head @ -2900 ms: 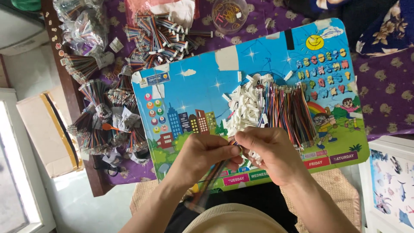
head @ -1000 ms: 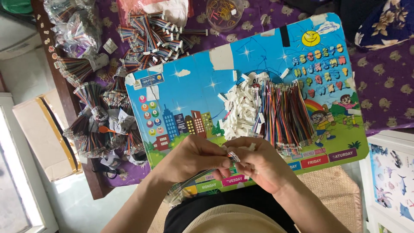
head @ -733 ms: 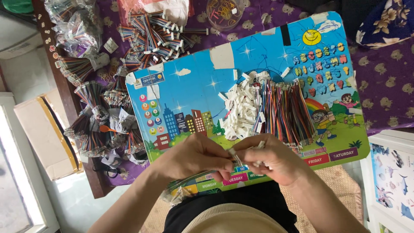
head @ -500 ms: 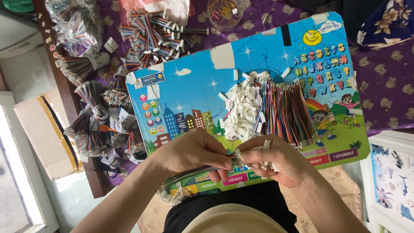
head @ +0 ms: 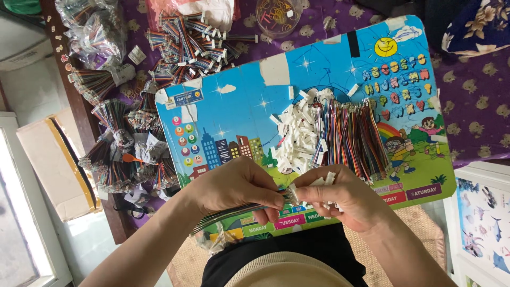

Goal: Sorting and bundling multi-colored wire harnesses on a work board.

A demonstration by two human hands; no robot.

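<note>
Item: wire strip point(head: 234, 211), thin, multi-strand. I see my left hand point(head: 239, 186) pinching it near its right end, fingers pressed together over it; the loose length trails left and toward me, past my wrist

Item: white connector point(head: 292, 194), small. It sits at the strip's right end, between both hands. My right hand point(head: 340, 196) pinches it with thumb and fingertips, other fingers curled; more white pieces show in that palm

Item: lap board point(head: 239, 106), blue cartoon print. Both hands hover over its near edge

Item: pile of white connectors point(head: 297, 141), just beyond the hands

Item: row of coloured wires point(head: 353, 141), right of that pile

Item: bundled wire sets point(head: 122, 149), well left on the purple cloth point(head: 478, 95)
</note>
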